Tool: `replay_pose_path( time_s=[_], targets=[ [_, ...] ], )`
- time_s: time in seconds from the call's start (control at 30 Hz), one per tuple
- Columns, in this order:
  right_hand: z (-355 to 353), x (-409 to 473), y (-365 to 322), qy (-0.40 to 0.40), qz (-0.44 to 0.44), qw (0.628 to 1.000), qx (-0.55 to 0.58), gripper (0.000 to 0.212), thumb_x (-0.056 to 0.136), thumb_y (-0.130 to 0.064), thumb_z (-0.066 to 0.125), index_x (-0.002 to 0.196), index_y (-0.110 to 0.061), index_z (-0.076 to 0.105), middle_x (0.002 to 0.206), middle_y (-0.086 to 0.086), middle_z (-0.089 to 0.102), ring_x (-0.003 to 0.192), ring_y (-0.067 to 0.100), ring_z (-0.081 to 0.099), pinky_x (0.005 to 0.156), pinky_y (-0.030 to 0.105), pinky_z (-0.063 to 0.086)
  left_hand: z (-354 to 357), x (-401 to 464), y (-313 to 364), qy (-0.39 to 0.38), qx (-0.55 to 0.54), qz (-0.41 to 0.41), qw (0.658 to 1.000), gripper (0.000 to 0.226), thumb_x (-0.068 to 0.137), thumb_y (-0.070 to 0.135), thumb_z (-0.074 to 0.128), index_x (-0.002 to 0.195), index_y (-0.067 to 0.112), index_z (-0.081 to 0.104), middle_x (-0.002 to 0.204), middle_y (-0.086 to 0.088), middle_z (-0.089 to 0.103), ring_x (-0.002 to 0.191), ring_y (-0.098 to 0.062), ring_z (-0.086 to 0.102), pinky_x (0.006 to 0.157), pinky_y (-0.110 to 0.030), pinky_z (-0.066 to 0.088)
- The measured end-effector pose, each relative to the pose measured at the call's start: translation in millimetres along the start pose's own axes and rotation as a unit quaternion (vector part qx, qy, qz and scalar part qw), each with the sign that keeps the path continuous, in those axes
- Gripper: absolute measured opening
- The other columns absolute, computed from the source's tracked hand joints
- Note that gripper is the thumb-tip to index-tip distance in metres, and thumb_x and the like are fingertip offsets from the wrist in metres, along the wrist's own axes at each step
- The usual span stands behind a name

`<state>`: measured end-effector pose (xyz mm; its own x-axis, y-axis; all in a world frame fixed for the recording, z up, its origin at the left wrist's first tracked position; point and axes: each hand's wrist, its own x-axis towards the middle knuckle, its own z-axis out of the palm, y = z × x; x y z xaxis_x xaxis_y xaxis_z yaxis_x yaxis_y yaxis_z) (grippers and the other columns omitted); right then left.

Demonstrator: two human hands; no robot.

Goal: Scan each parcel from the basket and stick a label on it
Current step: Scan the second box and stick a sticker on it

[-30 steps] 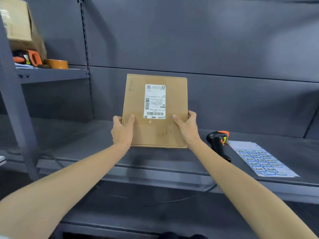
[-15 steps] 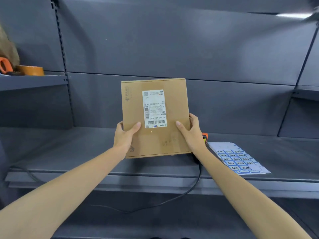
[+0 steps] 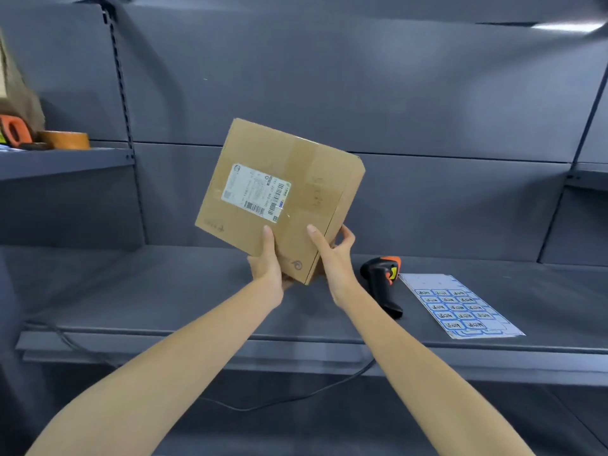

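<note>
A flat brown cardboard parcel (image 3: 289, 179) with a white shipping label (image 3: 256, 193) on its face is held up in front of the shelf, tilted clockwise. My left hand (image 3: 268, 263) grips its lower corner, thumb on the front. My right hand (image 3: 332, 255) grips the lower right edge, thumb on the face and fingers round the side. A black and orange barcode scanner (image 3: 381, 281) lies on the shelf to the right of my hands. Beside it lies a sheet of blue stickers (image 3: 457, 307). No basket is in view.
The grey metal shelf (image 3: 148, 291) runs across the view, with a scanner cable (image 3: 296, 396) hanging below its front edge. On a higher shelf at the left sit a tape roll (image 3: 65, 139), an orange tool (image 3: 14, 128) and a brown box (image 3: 13, 80).
The parcel was upright with its label facing me; both hands have turned it clockwise and shifted to its lower corner. The scanner, hidden behind the parcel before, now shows.
</note>
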<state>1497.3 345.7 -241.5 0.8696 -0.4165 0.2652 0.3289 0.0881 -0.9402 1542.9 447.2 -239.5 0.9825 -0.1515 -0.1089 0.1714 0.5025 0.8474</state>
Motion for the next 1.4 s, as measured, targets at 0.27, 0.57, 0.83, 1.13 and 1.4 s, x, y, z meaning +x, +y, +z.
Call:
replay_pose_path(
  time_s=[0.27,0.57,0.83,1.13,1.4],
  targets=[
    [-50,34,-89,-0.007,-0.064,0.981,-0.184,0.071,0.078,-0.041,0.076,0.140,-0.022,0.046,0.126,-0.004,0.062,0.104,0.010,0.065,0.084,0.025,0.054,-30,18,46,0.142,0.234,0.044,0.961,0.101,0.084,0.077,0.034,0.153,0.008,0.007,0.159,-0.017,0.008,0.146,-0.038,0.011,0.118,-0.051,0.012],
    [-40,48,-178,-0.130,-0.088,0.878,-0.452,0.056,0.072,-0.055,0.075,0.123,-0.039,0.059,0.110,-0.013,0.067,0.094,0.004,0.066,0.077,0.022,0.052,-33,24,89,0.095,0.327,0.155,0.927,0.107,0.070,0.084,0.047,0.152,0.031,0.006,0.161,-0.001,0.011,0.148,-0.026,-0.002,0.117,-0.056,0.003],
    [-34,50,-177,-0.158,-0.109,0.867,-0.461,0.049,0.069,-0.056,0.076,0.115,-0.043,0.066,0.106,-0.017,0.070,0.106,0.008,0.062,0.096,0.030,0.047,-64,17,71,-0.095,0.310,0.182,0.928,0.074,0.071,0.079,0.050,0.126,0.029,0.055,0.124,0.013,0.061,0.120,-0.013,0.052,0.109,-0.040,0.032],
    [-46,51,-139,-0.033,-0.245,0.814,-0.525,0.045,0.098,-0.044,0.043,0.136,-0.022,0.047,0.140,-0.003,0.048,0.130,0.015,0.040,0.106,0.032,0.033,-63,17,44,-0.007,0.255,0.182,0.950,0.058,0.085,0.069,0.047,0.117,0.022,0.059,0.118,0.011,0.063,0.112,-0.013,0.054,0.098,-0.033,0.036],
    [-90,40,-32,0.120,0.017,0.856,-0.503,0.036,0.097,-0.016,0.040,0.127,0.004,0.040,0.132,0.023,0.042,0.121,0.041,0.039,0.099,0.039,0.032,-56,23,18,0.010,0.231,0.161,0.960,0.066,0.087,0.070,0.041,0.141,0.032,0.039,0.136,0.011,0.050,0.122,-0.014,0.047,0.107,-0.035,0.033]
  ],
)
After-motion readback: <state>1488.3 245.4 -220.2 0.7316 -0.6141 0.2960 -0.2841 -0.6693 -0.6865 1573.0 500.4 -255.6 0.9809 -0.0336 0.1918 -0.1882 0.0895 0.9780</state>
